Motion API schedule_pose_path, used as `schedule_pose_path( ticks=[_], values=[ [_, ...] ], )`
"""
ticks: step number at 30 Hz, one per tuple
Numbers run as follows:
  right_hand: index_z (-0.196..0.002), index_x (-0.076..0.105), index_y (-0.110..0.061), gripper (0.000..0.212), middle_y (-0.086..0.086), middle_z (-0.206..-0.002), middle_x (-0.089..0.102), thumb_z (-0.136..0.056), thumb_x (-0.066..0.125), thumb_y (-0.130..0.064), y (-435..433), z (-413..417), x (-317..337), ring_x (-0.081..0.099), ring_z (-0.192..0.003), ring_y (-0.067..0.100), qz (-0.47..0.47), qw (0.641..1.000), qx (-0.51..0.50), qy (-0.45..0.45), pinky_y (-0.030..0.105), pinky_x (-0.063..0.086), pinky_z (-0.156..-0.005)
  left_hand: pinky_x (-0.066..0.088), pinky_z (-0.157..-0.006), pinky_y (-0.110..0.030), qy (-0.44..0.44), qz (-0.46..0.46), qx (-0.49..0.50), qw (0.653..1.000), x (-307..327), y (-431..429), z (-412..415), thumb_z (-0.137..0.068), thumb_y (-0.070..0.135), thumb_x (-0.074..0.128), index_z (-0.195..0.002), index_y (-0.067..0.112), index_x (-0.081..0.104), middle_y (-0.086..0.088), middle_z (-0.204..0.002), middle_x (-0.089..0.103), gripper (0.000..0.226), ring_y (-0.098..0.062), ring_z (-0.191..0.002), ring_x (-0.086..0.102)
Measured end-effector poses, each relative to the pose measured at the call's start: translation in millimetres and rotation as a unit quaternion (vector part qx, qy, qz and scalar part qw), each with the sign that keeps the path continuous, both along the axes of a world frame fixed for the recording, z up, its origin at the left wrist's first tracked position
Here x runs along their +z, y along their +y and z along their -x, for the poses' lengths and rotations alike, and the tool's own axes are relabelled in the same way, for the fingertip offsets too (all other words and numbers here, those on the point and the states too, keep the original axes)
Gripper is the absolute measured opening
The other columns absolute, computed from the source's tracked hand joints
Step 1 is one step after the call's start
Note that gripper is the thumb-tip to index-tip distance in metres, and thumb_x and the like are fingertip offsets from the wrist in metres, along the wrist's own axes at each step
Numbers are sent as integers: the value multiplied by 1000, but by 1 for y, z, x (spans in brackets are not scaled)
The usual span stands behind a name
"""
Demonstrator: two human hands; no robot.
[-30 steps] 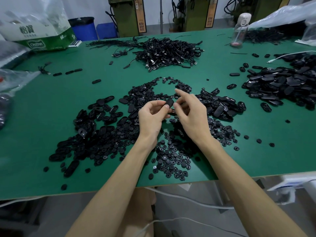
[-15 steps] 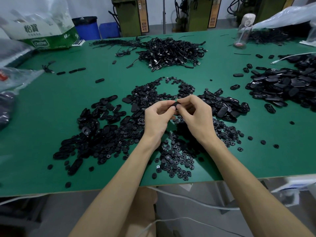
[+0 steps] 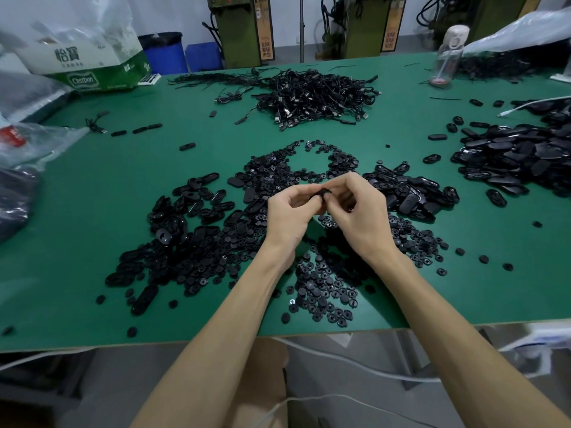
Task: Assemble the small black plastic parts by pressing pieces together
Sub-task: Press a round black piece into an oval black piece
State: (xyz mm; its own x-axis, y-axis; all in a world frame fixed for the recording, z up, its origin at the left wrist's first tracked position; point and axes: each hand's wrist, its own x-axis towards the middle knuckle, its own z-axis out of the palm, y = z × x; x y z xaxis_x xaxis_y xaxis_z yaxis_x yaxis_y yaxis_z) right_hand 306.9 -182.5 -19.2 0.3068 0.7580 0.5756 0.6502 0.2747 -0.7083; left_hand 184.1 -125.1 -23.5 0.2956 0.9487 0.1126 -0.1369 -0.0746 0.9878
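My left hand (image 3: 290,217) and my right hand (image 3: 361,220) meet knuckle to knuckle above the green table (image 3: 92,211), and both pinch one black part (image 3: 321,194) between them. The fingers of each hand are curled in tight, thumbs and forefingers closing on the part from either side, so that only a dark sliver of it shows at the fingertips. It may be two pieces pushed together, but my fingers hide too much of it to tell. Right under my wrists and towards me lies a scatter of small round pieces (image 3: 324,291), spreading out past my right wrist. To the left of my left hand sits a loose heap of oval shells (image 3: 185,217), and just beyond my right hand's knuckles there is another cluster of oval pieces (image 3: 411,196). Well off to the right of that hand a bigger pile of flat black covers (image 3: 519,159) is heaped up, with a white cable (image 3: 537,103) running past its far side. Straight ahead of both hands, further up the table, lies a tangle of black cords (image 3: 315,97). Far ahead and to the right stands a clear bottle (image 3: 448,57); far ahead and to the left rests a green and white carton (image 3: 92,63), with a crumpled plastic bag (image 3: 24,143) nearer on that side.
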Motion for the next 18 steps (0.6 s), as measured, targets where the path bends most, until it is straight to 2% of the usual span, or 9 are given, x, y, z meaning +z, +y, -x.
schedule_pose_path(
  ticks=[3, 8, 10, 12, 15, 18],
  values=[
    [-106, 70, -12, 18, 4, -91, 66, -94, 66, 1, 0, -2, 0, 63, -81, 13, -15, 1000, -12, -2, 34, 54, -74, 61, -85, -29, -21, -6, -18, 1000, 0, -1, 2, -94, -4, 70, -113, 0, 75, -15, -103, 78, 20, -23, -94, 76],
    [-97, 73, -10, 12, 4, -94, 66, -96, 66, -1, 2, -3, -2, 63, -81, 18, -8, 1000, -10, -19, 35, 53, -74, 60, -77, -25, 5, -24, -8, 1000, 0, 1, 2, -94, -1, 71, -113, -1, 74, -10, -102, 79, 20, -16, -90, 75],
    [-98, 75, -10, 12, 3, -95, 67, -96, 66, -2, 3, -3, -2, 64, -84, 16, -10, 1000, -16, -16, 28, 53, -77, 59, -79, -24, 14, -35, -4, 999, 0, 1, 1, -94, 0, 71, -114, -1, 74, -10, -103, 79, 20, -14, -92, 75],
    [-100, 75, -10, 12, 1, -97, 68, -97, 66, -3, 3, -3, -1, 64, -87, 9, -17, 999, -32, -14, 17, 50, -79, 60, -87, -27, 27, -54, -5, 998, 1, 0, 0, -96, 1, 69, -117, 1, 73, -8, -107, 78, 22, -14, -99, 75],
    [-107, 74, -12, 16, -2, -103, 67, -99, 62, -5, 4, -7, 0, 59, -91, -4, -27, 994, -103, 26, 9, 45, -82, 55, -100, -26, 63, -80, 15, 995, 6, -1, -2, -100, 9, 66, -124, 9, 72, 0, -118, 75, 25, -7, -110, 70],
    [-121, 68, -13, 23, 3, -114, 60, -102, 56, -8, 6, -14, -1, 56, -92, -1, -17, 976, -189, 109, 13, 46, -86, 55, -97, -21, 104, -120, 51, 986, 15, 4, 2, -103, 5, 58, -121, 13, 72, 3, -117, 73, 25, -3, -106, 69]
  ],
)
